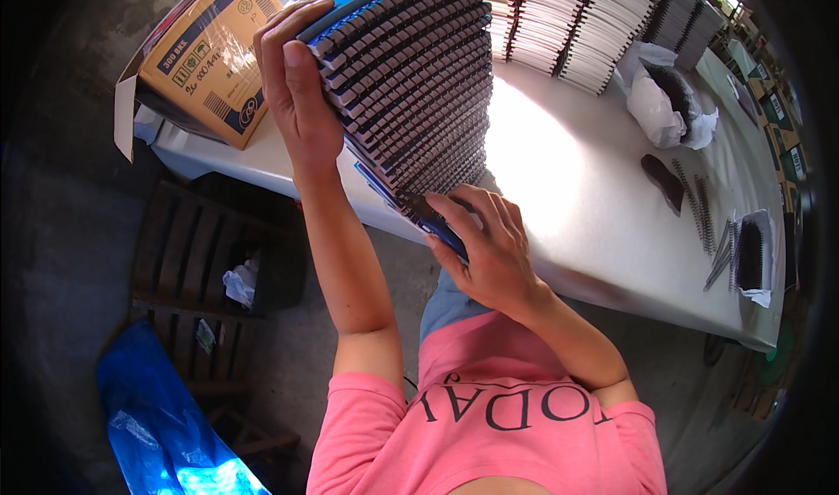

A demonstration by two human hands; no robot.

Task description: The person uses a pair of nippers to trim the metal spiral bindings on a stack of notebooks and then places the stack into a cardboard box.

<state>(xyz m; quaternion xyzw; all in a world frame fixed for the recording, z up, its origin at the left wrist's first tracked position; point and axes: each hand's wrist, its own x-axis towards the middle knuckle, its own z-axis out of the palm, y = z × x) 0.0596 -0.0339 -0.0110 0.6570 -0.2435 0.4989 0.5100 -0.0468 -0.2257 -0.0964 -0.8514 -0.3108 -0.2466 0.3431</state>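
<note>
A thick stack of spiral-bound notebooks (415, 84) with dark coils and blue covers is tilted up before me, over the near edge of the table. My left hand (301, 93) is wrapped round its upper left end, thumb on the coil side and fingers over the outer cover. At the lower end my right hand (498, 250) grips the notebooks near a blue cover, its fingers bent over the edge. The far side of the stack is hidden.
A cardboard box (210, 58) stands left on the white-covered table (559, 189). More notebook stacks (559, 23) line the back. Rightward lie loose wire coils (695, 202), a dark oval piece (662, 183) and white-wrapped bundles (660, 102). Blue plastic (162, 408) and wooden slats (179, 242) are below left.
</note>
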